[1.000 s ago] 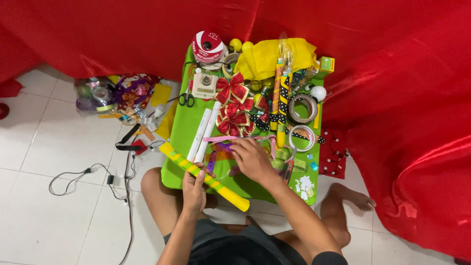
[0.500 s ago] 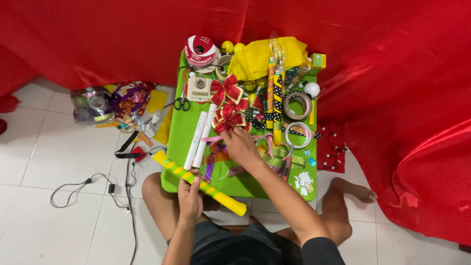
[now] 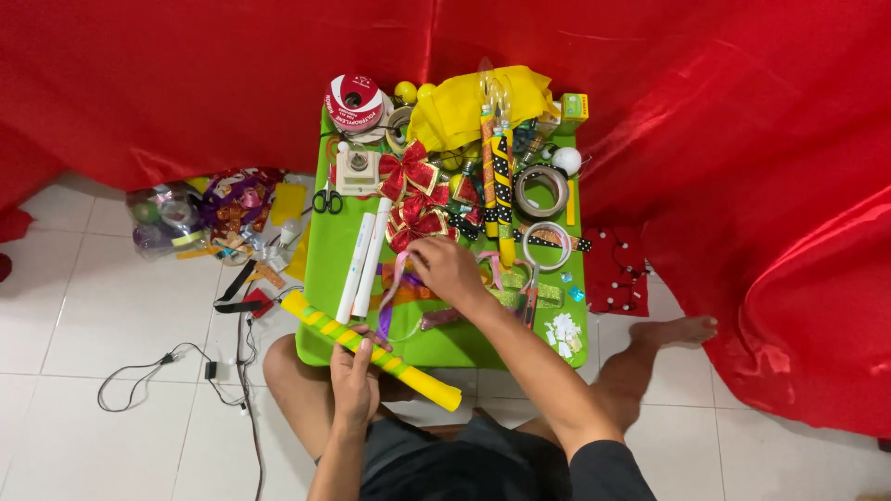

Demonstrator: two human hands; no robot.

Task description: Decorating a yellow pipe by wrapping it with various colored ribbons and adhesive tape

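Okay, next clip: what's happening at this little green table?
A person sits on the tiled floor at a low green table crowded with craft supplies. The left hand grips a yellow-and-green striped roll lying across the table's near corner. The right hand reaches among loose ribbons, just below the red bows. Scissors and tape rolls lie untouched.
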